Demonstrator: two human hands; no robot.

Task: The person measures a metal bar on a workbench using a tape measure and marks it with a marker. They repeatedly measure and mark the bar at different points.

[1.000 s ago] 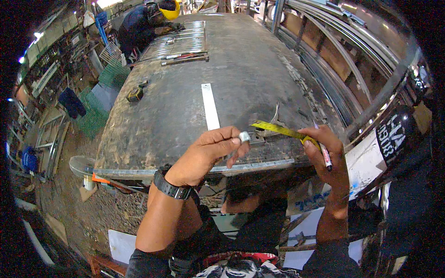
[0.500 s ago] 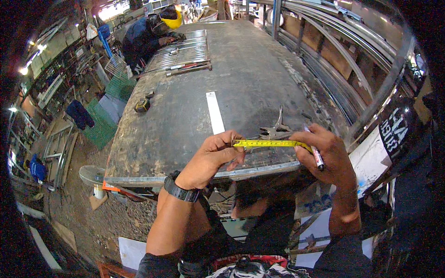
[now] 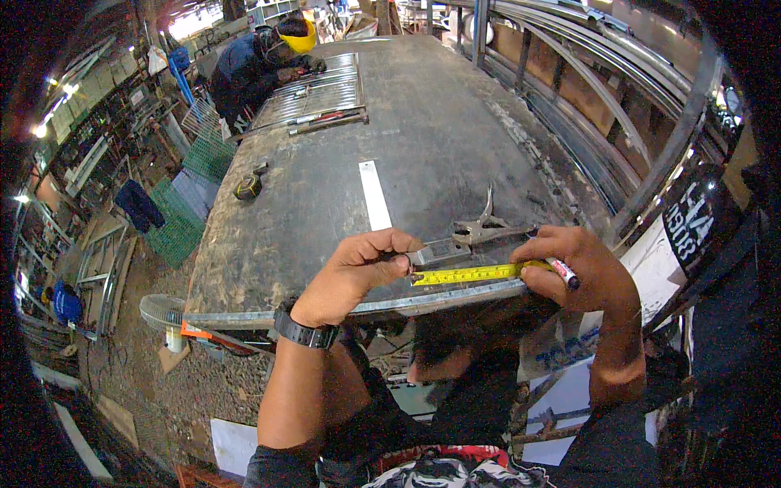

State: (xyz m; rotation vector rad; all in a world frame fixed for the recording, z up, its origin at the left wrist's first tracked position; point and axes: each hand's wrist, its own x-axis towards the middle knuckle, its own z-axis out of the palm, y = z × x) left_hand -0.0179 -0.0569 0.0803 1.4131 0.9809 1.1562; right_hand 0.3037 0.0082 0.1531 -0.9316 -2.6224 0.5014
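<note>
Tape measure blade (image 3: 476,274): yellow with fine black graduations. Marker (image 3: 563,273) in right hand (image 3: 573,267): white barrel, red band, dark tip. Watch (image 3: 303,332) on left wrist: black. Worktable (image 3: 423,130): dull grey, scuffed and streaked. Flat strip (image 3: 374,194): pale silver. Locking pliers (image 3: 486,228): bare grey metal. Co-worker's welding helmet (image 3: 296,34): yellow

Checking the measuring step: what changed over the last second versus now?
The yellow tape measure went from slanting up off the table edge to lying flat along it, stretched level between the hands. The left hand pins its end near the small metal piece; the right hand holds the other end plus a marker. Unchanged: locking pliers, white strip, and the person working at the far end.
</note>
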